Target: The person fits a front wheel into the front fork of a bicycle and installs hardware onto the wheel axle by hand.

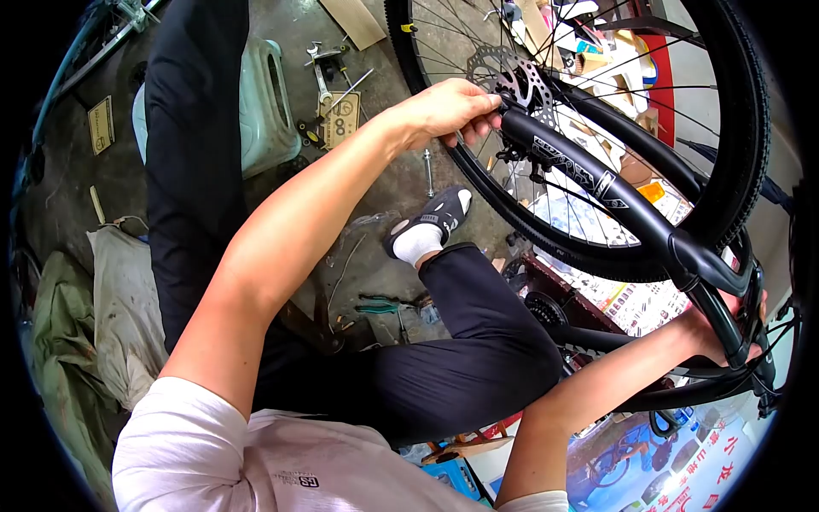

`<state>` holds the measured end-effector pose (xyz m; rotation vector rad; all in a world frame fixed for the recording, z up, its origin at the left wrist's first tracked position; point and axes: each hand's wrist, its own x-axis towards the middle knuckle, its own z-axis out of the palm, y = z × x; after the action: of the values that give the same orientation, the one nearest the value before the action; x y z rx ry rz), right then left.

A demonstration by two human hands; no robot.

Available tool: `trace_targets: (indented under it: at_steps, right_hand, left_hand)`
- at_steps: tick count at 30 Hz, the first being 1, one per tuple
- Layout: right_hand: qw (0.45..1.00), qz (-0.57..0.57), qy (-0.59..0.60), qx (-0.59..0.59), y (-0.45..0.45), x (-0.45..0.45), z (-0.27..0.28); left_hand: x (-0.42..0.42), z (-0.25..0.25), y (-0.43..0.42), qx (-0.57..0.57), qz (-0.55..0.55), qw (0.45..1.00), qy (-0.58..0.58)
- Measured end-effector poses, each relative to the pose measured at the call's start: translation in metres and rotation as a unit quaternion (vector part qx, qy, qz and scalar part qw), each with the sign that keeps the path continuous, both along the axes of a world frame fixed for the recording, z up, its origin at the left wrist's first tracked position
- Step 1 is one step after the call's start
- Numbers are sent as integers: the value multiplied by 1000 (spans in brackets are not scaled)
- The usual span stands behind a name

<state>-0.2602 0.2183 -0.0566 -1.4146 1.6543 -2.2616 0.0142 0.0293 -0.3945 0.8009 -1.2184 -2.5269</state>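
My left hand is closed, thumb and fingers pinching at the lower end of the black suspension fork, beside the wheel hub. What sits between the fingertips is too hidden to name. A silver disc brake rotor shows just past the fingers. The spoked wheel with its black knobbly tire stands between the fork legs. My right hand reaches behind the fork crown and is wrapped round the bike there, its fingers partly covered by black tubes.
Wrenches and cardboard pieces lie on the floor near a pale green plastic stool. Teal-handled pliers and a long bolt are close to my shoe. A printed poster is at lower right, cloth sacks at left.
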Motion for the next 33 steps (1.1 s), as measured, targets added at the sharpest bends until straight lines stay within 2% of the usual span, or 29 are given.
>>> trace_targets:
  at_steps: [2,3,6,7,8,10,11,12,14,16,19,20,21,22,24,26,28,30,33]
  right_hand:
    - [999,-43,2,-21,-5,7,-5]
    - [999,-44,1,-20,-3,6,-4]
    - [1000,-22,-8,-7,3,-4,-1]
    - [1000,-20,-1,-4,4,-7,1]
    - [1000,-19,2,-4,4,-9,1]
    - [1000,-4,-12,0,4,-8,2]
    - [1000,7,-30,7,5,-7,2]
    - [1000,5,-29,8,7,-8,3]
    - [1000,-4,-24,17,8,-12,5]
    - [999,-4,-26,21,7,-12,5]
    - [999,-3,-35,21,6,-4,1]
    - [999,-8,-37,19,4,0,0]
    - [999,-11,-37,19,3,-1,0]
    - [999,-15,-38,18,3,-1,0]
    - [997,-45,60,15,2,-11,2]
    - [999,-21,24,7,5,-14,1]
    - [999,-30,34,2,2,-11,1]
    - [998,-30,52,0,3,-14,1]
    - [994,-94,62,-2,-7,4,-5]
  left_hand:
    - [-5,-1,-4,-186,9,981,-57]
    - [-3,9,-4,-388,32,910,-144]
    - [-7,28,13,-592,31,754,-283]
    - [-5,24,18,-617,76,742,-252]
    - [-4,21,18,-618,77,740,-252]
    - [0,17,18,-524,121,814,-218]
    - [-2,8,11,-428,63,880,-194]
    - [4,15,5,-169,12,979,-113]
    - [6,9,0,77,-5,997,-14]
    - [2,10,-1,80,0,997,-13]
    - [-3,7,-3,23,6,999,-28]
    - [-6,9,1,-230,33,965,-126]
    - [-7,12,5,-464,58,858,-214]
    - [-9,14,11,-463,57,858,-213]
    - [-8,9,28,-525,152,802,-240]
    - [-4,-12,48,-452,161,849,-223]
    - [6,-45,80,-384,111,880,-256]
    - [23,-86,110,-360,-13,885,-296]
    - [48,-146,145,-363,32,842,-397]
